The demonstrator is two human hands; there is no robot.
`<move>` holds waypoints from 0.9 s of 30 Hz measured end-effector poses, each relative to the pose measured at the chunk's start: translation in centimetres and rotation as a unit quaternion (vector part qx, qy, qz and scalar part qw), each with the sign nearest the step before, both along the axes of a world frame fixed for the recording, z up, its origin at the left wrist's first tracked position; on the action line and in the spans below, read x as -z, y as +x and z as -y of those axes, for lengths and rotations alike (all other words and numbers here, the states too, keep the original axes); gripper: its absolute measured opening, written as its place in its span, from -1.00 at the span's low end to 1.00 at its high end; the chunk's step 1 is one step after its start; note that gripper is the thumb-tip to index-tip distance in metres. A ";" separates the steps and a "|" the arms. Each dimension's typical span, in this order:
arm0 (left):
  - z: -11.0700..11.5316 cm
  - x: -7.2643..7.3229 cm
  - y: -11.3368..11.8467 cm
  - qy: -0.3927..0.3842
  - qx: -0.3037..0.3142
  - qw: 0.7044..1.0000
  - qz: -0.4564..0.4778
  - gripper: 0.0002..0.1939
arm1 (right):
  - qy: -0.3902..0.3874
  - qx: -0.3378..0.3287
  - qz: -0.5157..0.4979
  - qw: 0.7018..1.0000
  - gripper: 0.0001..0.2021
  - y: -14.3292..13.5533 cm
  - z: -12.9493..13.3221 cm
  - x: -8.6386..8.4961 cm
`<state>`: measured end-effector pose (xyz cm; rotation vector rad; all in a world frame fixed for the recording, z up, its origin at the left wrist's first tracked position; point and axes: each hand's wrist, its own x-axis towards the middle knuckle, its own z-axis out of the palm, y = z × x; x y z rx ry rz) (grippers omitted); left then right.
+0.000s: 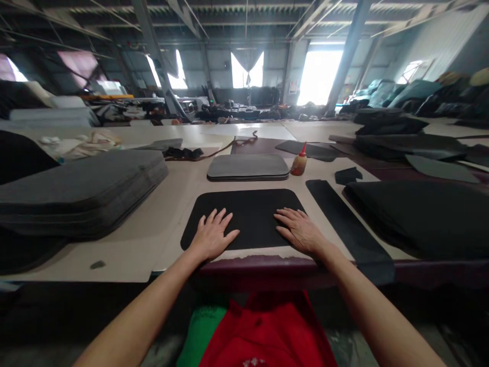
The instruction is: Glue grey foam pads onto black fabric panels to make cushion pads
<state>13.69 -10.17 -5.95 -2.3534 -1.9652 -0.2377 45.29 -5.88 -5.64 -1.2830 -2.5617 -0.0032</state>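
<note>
A black rectangular sheet with rounded corners (254, 219) lies flat on the table in front of me. My left hand (214, 235) rests palm down on its left part, fingers spread. On its right end lies my right hand (298, 229), also flat with the fingers apart. Neither hand grips anything. Just beyond the sheet is a small stack of grey sheets (248, 165) of similar shape. A squeeze bottle with a red nozzle (299, 162) and brownish contents stands upright beside that stack.
A thick stack of dark grey sheets (76, 178) sits at the left, and a black stack (424, 216) at the right. A long dark strip (344, 219) hangs over the table's front edge. Small scraps (348, 176) and a brown strap (225, 148) lie farther back.
</note>
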 end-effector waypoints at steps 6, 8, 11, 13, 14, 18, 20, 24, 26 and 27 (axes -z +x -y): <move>-0.3 -0.2 0.1 -0.004 0.004 1.000 -0.019 -0.27 | -0.006 0.000 -0.017 1.000 -0.51 0.0 0.1 0.2; -0.4 -0.3 0.2 -0.003 0.006 1.000 -0.021 -0.29 | -0.013 -0.003 -0.036 0.999 -0.52 0.0 0.0 0.3; -0.5 -0.2 0.1 0.011 0.013 1.000 -0.013 -0.31 | -0.024 -0.003 -0.149 0.989 -0.57 0.6 -0.5 0.1; -0.4 -0.2 -0.3 0.023 0.025 0.999 0.012 -0.35 | -0.029 0.036 -0.305 0.951 -0.61 1.8 -0.9 -0.5; -0.4 -0.2 -0.5 0.033 0.031 0.998 0.035 -0.38 | -0.029 0.069 -0.399 0.914 -0.62 2.7 -1.0 -0.9; 0.2 -0.4 -1.4 0.135 0.056 0.979 0.144 -0.54 | -0.008 0.181 -0.688 0.703 -0.69 6.9 -0.7 -3.3; 0.6 -0.7 -1.0 0.170 0.084 0.966 0.176 -0.60 | -0.006 0.192 -0.731 0.655 -0.72 8.6 -0.1 -4.5; 0.8 -2.1 2.4 0.157 0.192 0.949 0.196 -0.69 | -0.043 0.180 -0.715 0.674 -0.72 9.5 0.8 -6.2; 0.3 -2.9 4.7 0.144 0.246 0.938 0.197 -0.71 | -0.066 0.169 -0.701 0.690 -0.71 8.9 0.6 -6.7; -0.2 -3.2 5.8 0.133 0.270 0.934 0.195 -0.71 | -0.078 0.164 -0.694 0.697 -0.70 8.4 0.3 -6.9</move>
